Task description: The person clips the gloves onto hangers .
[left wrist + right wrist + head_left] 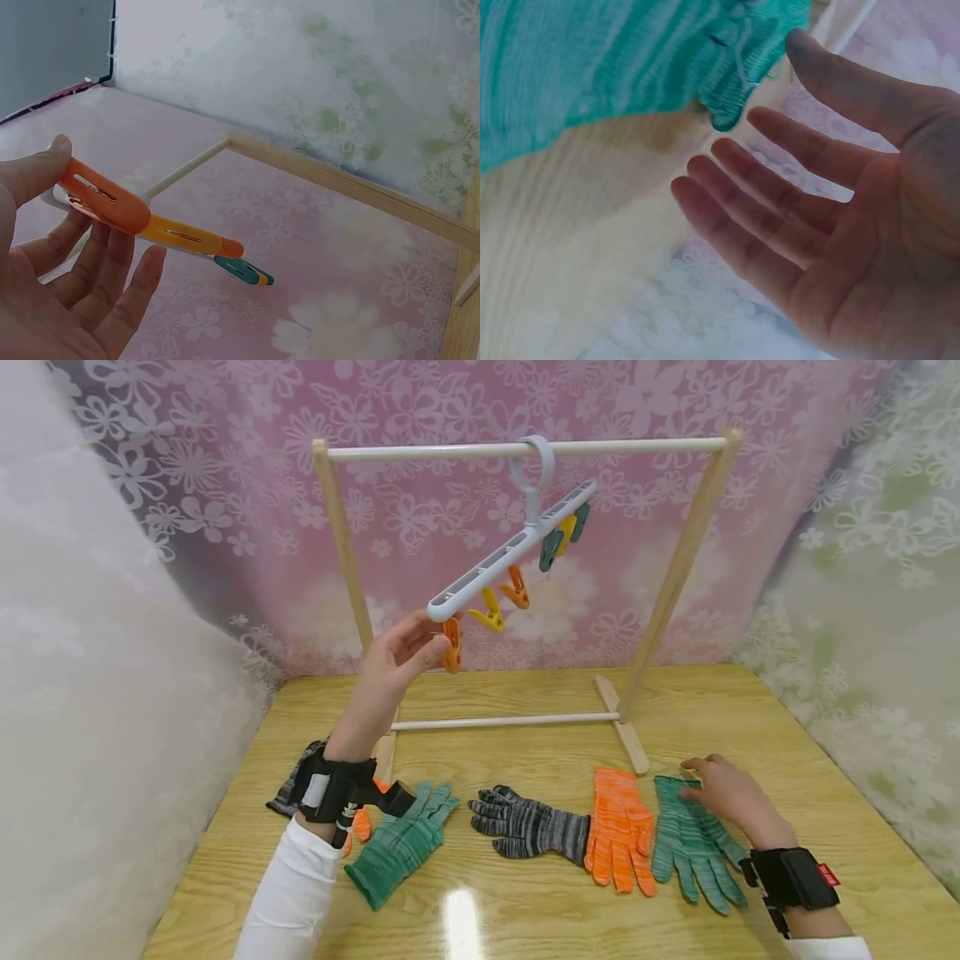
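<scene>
My left hand [397,656] holds the nearest orange clothespin [452,645] between thumb and fingers, at the near end of a pale grey clip hanger [480,575]. In the left wrist view, the thumb lies at one end of that orange clothespin [105,196]. Yellow [489,611], orange [516,587] and dark green clothespins [551,550] hang further along. My right hand [731,797] hovers over the cuff of a green glove [693,839] lying flat. In the right wrist view, this hand's fingers [757,217] are spread and loosely bent, apart from the green knit.
The hanger's hook loops over the top rail [435,452] of a wooden stand [678,560]. On the wooden table [525,918] lie an orange glove [618,831], a grey-black striped glove [532,822] and another green glove [405,852]. Further orange and grey gloves show partly behind the left wrist.
</scene>
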`<state>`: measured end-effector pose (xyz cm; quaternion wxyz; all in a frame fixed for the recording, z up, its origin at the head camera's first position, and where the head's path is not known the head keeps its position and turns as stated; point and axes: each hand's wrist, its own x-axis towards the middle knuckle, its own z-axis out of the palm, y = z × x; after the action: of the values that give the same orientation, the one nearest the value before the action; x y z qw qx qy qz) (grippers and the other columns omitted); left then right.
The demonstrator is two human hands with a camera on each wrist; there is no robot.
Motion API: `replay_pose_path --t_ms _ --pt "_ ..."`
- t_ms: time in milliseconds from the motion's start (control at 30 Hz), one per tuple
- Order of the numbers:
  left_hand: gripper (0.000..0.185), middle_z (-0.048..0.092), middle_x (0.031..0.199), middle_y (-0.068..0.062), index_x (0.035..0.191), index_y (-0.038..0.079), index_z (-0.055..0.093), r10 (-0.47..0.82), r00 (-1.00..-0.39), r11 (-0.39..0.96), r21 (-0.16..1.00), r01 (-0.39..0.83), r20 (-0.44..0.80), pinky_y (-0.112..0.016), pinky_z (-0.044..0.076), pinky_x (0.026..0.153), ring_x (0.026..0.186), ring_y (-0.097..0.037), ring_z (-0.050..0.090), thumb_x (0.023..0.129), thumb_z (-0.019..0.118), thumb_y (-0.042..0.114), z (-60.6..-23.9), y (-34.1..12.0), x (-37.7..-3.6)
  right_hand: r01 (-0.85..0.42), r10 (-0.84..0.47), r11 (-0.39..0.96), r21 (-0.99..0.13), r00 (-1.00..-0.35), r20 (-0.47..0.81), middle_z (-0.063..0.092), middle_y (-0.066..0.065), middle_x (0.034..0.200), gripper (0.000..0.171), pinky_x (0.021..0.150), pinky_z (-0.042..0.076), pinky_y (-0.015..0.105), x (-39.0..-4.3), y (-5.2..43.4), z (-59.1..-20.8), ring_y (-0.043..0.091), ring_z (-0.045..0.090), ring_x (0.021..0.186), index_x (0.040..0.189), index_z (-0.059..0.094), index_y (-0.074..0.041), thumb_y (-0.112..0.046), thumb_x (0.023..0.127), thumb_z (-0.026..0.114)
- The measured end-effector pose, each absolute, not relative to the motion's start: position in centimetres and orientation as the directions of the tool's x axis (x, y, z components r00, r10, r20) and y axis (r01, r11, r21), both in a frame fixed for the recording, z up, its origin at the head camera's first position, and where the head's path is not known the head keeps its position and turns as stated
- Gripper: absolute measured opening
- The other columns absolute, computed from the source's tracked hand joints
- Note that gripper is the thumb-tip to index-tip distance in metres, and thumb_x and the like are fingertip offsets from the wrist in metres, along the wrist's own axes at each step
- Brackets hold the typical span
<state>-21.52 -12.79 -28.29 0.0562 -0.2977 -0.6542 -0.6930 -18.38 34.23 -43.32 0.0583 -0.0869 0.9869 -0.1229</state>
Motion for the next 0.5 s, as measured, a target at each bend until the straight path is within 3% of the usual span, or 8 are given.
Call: replay_pose_path --t_ms 300,500 --pt "0.075 0.061 0.121 -0.008 0.141 0.002 0.054 0.315 -0.82 -0.123 0.877 0.465 0.479 -0.035 0.054 0.089 0.107 -0.022 0.06 0.09 0.071 0.054 -28.5 -12.7 -21.4 -0.156 -0.197 0.946 -0.285 -0.973 -0.119 0.063 0.024 0.1 0.033 0.073 0.052 0.049 -19.5 34.7 -44.0 0.04 0.061 0.088 0.107 0.066 0.005 -0.013 0.085 0.081" --pt "0.08 0.061 0.121 -0.008 0.142 0.0 0.053 0.304 -0.822 -0.126 0.876 0.466 0.481 -0.032 0.055 0.087 0.107 -0.022 0.06 0.089 0.071 0.057 -28.5 -12.8 -21.5 -0.128 -0.184 0.945 -0.301 -0.969 -0.165 0.064 0.024 0.097 0.036 0.074 0.052 0.05 -20.4 35.3 -44.3 0.04 0.061 0.087 0.105 0.065 0.008 -0.017 0.085 0.082"
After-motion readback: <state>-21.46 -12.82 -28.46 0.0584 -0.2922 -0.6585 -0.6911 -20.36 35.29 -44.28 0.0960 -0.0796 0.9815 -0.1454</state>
